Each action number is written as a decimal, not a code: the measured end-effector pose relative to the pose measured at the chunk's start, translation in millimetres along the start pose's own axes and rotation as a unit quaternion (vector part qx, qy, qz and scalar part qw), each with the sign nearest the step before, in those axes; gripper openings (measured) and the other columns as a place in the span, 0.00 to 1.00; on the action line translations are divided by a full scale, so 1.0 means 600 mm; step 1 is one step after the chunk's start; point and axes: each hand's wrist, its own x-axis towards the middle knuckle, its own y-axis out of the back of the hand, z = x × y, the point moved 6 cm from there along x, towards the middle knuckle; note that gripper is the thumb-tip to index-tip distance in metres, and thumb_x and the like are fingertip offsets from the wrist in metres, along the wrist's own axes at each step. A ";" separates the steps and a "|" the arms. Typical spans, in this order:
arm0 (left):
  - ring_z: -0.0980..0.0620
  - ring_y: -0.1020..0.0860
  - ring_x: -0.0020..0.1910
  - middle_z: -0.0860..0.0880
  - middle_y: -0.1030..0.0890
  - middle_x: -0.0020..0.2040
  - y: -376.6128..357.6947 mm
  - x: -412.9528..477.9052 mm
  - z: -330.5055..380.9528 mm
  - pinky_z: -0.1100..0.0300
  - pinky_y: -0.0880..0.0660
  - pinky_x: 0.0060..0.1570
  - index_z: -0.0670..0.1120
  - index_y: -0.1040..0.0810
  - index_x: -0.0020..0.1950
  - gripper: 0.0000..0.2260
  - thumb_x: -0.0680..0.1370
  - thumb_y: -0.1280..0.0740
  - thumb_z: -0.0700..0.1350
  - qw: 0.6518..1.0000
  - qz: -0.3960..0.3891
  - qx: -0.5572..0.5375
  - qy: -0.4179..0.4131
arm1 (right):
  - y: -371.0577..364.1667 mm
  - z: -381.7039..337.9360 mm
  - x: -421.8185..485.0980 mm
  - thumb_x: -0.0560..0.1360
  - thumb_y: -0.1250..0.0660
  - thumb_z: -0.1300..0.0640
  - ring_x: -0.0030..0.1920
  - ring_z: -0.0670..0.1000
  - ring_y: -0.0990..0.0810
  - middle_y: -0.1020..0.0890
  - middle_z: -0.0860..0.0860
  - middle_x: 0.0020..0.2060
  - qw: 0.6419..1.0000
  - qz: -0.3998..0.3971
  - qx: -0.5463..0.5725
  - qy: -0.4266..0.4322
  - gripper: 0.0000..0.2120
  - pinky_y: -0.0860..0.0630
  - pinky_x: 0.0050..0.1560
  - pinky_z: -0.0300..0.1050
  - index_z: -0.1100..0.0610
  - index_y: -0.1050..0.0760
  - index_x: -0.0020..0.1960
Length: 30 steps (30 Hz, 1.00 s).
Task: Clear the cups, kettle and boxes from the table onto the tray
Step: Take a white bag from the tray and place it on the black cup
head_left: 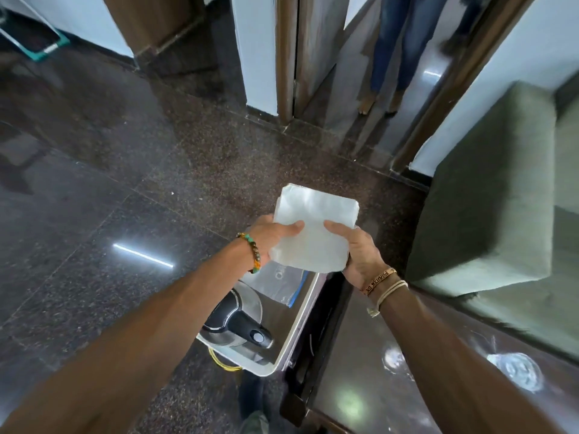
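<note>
the left grip (269, 238) and right grip (357, 249) each clasp one side of one white box (313, 227), held level over the tray's far end, likely for setting down. one kettle (238, 324) and one bag (282, 283) lie in the tray (289, 311). on the table (360, 339) to the right are what look like two blurred cups (515, 369).

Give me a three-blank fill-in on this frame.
1. The white translucent plastic box is gripped by the left hand and the ____.
2. The steel kettle with a black handle stands on the shiny metal ____.
3. The beaded bracelet circles the ____ wrist.
Missing: right hand; tray; left.
</note>
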 end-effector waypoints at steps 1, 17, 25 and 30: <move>0.40 0.16 0.49 0.42 0.15 0.51 -0.011 -0.014 0.006 0.44 0.19 0.45 0.41 0.18 0.55 0.15 0.69 0.23 0.40 1.000 -0.002 -0.002 -0.003 | 0.004 -0.011 -0.016 0.69 0.23 0.58 0.54 0.62 0.17 0.16 0.59 0.55 1.000 0.017 -0.017 0.016 0.23 0.19 0.49 0.63 0.60 0.22 0.62; 0.48 0.16 0.43 0.46 0.14 0.46 -0.214 -0.239 0.073 0.54 0.18 0.41 0.45 0.17 0.47 0.13 0.66 0.21 0.43 0.958 0.120 0.151 -0.213 | 0.106 -0.138 -0.300 0.66 0.21 0.51 0.30 0.48 0.16 0.14 0.51 0.38 0.916 0.100 -0.331 0.202 0.17 0.23 0.28 0.39 0.57 0.20 0.50; 0.51 0.18 0.40 0.49 0.17 0.44 -0.304 -0.302 0.107 0.56 0.18 0.40 0.50 0.20 0.43 0.11 0.66 0.21 0.47 0.923 0.094 0.226 -0.298 | 0.148 -0.168 -0.431 0.68 0.24 0.41 0.23 0.42 0.22 0.19 0.47 0.25 0.861 0.219 -0.398 0.227 0.18 0.30 0.23 0.35 0.55 0.20 0.42; 0.52 0.17 0.45 0.48 0.16 0.49 -0.351 -0.347 0.086 0.56 0.19 0.46 0.49 0.18 0.48 0.15 0.64 0.20 0.42 0.934 -0.055 0.212 -0.281 | 0.158 -0.182 -0.519 0.66 0.25 0.37 0.35 0.43 0.16 0.15 0.47 0.35 0.856 0.276 -0.324 0.294 0.19 0.21 0.31 0.38 0.53 0.19 0.43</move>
